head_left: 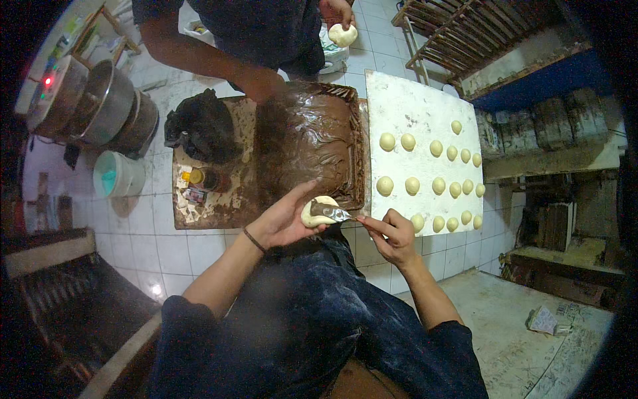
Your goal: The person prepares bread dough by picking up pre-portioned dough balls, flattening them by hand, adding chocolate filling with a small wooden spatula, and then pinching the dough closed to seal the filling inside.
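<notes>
Crumpled blk bundle (199,126) on surface (242,199) at L, then my L hand (284,216) cupped round soft, pale dough disc (308,214), nr glossy brn paste (312,133) in tray (363,153). My R hand (393,238) pinches shiny spreader (339,214), blade on dough; smooth dough balls (438,186) on wht board (425,106), R.

Left side: large metal bowl (111,100); white bucket (130,178), turquoise inside, near it on white floor tiles (174,256). Black plastic bag (203,123) lies bunched. Upper right: slatted wooden rack (458,33). Lower right: crumpled paper scrap (543,320).
</notes>
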`<state>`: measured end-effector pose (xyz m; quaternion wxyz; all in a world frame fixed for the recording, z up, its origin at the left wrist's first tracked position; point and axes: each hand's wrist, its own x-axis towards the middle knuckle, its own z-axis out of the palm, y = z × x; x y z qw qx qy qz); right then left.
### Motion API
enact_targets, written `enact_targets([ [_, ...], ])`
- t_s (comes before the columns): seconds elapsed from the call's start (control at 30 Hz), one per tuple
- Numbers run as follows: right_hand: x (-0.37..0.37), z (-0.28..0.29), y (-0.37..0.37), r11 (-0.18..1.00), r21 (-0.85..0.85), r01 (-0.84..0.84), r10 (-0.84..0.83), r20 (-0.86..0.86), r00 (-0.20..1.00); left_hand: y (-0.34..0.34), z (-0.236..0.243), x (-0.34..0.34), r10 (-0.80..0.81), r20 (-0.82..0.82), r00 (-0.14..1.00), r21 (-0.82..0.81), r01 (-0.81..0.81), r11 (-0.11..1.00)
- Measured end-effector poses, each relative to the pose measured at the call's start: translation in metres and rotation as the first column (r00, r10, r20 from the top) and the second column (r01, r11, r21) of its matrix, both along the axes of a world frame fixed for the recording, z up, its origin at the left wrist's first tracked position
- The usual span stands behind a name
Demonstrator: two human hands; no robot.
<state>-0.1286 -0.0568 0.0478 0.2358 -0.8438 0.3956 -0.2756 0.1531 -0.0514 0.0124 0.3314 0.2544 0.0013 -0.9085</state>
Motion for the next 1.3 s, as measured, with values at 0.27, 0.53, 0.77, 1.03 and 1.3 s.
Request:
enact_targets([
  [0.27,-0.016,-0.067,-0.015,0.979,0.014,0.205,-0.186,-0.365,0.912,0.001,-0.012,0.018,0.269,0.268,0.925,-0.053,-0.264,0.963],
  [0.53,0.026,0.016,-0.004,0.95,0.239,0.199,-0.206,0.005,0.979,0.002,0.035,-0.02,0.302,0.26,0.917,-0.191,-0.258,0.947],
  [0.77,0.053,0.03,0.001,0.958,0.283,0.055,-0.124,0.231,0.965,0.002,0.054,-0.043,0.335,0.171,0.927,-0.202,-0.3,0.932],
  [1.03,0.047,0.039,0.004,0.918,0.339,0.204,-0.345,0.434,0.832,0.012,0.102,-0.031,0.27,0.263,0.926,-0.39,-0.154,0.908],
  [1.3,0.051,0.056,0.007,0.904,0.369,0.214,-0.389,0.506,0.77,0.014,0.075,-0.031,0.574,0.282,0.769,-0.601,-0.325,0.73],
])
